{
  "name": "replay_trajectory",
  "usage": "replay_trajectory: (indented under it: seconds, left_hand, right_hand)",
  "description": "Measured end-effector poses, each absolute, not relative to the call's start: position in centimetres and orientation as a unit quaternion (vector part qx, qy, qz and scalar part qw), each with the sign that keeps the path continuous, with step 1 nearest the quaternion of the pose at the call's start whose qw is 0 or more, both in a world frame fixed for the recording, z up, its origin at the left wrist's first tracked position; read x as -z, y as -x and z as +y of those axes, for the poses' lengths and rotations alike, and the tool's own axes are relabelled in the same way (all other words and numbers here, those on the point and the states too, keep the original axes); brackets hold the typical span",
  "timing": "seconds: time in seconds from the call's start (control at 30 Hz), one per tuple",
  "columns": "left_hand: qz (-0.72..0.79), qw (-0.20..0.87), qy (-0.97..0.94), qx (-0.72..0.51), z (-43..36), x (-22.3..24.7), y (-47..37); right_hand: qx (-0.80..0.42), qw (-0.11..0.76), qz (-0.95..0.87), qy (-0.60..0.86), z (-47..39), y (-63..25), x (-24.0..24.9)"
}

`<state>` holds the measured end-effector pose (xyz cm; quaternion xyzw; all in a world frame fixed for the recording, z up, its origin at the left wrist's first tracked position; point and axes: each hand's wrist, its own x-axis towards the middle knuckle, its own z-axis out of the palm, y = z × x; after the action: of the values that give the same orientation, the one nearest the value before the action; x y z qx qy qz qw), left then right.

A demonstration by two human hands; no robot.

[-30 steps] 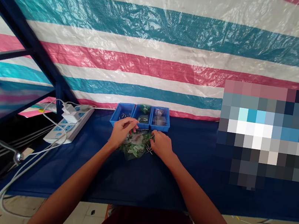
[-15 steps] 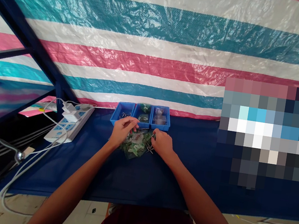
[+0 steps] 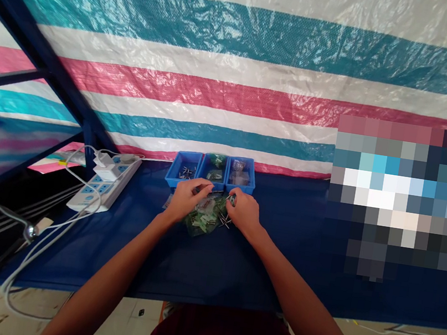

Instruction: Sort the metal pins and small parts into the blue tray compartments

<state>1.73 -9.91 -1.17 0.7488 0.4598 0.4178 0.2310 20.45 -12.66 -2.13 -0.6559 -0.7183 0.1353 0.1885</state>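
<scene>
My left hand (image 3: 185,200) is just in front of the blue bins, its thumb and fingertips pinched together; what they hold is too small to make out. My right hand (image 3: 243,208) is closed at the right side of a clear plastic bag (image 3: 203,224) of small green and pale pieces; whatever is in its fingers is hidden. Several short metal pins (image 3: 224,221) lie loose beneath the right hand. Behind the hands stand the left bin (image 3: 171,173) with metal pins, the middle bin (image 3: 211,185) with green packets, and the right bin (image 3: 249,186) with clear bags.
A white power strip (image 3: 88,199) with a plugged-in adapter (image 3: 108,169) lies on the left of the blue table (image 3: 276,265), its cables (image 3: 26,267) hanging off the edge. A striped plastic sheet (image 3: 217,96) rises behind. A blurred-out area covers the right.
My left hand has lowered slightly and its fingertips have shifted right, uncovering more of the pins in the left bin. My right hand has barely moved.
</scene>
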Motion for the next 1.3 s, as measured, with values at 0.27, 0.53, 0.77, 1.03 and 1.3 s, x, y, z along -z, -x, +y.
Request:
replay_trajectory:
  seconds: [0.27, 0.53, 0.77, 1.03, 1.3]
  left_hand:
    - [0.434, 0.244, -0.788, -0.363, -10.20, 0.78, -2.03]
    - [0.413, 0.268, -0.784, -0.378, -9.96, 1.07, -1.85]
    - [0.416, 0.273, -0.779, -0.381, -9.95, 1.28, -1.86]
    - [0.414, 0.287, -0.767, -0.397, -10.08, 1.28, -2.05]
    - [0.446, 0.296, -0.710, -0.458, -9.97, 1.03, -1.86]
  right_hand:
    - [-0.149, 0.228, -0.708, 0.652, -13.01, -20.22, 1.85]
    - [-0.147, 0.237, -0.710, 0.647, -12.94, -20.11, 2.15]
    - [-0.145, 0.241, -0.714, 0.641, -13.02, -20.05, 2.18]
    - [-0.147, 0.226, -0.716, 0.644, -13.04, -20.01, 2.24]
    - [-0.151, 0.188, -0.730, 0.639, -12.92, -20.16, 2.32]
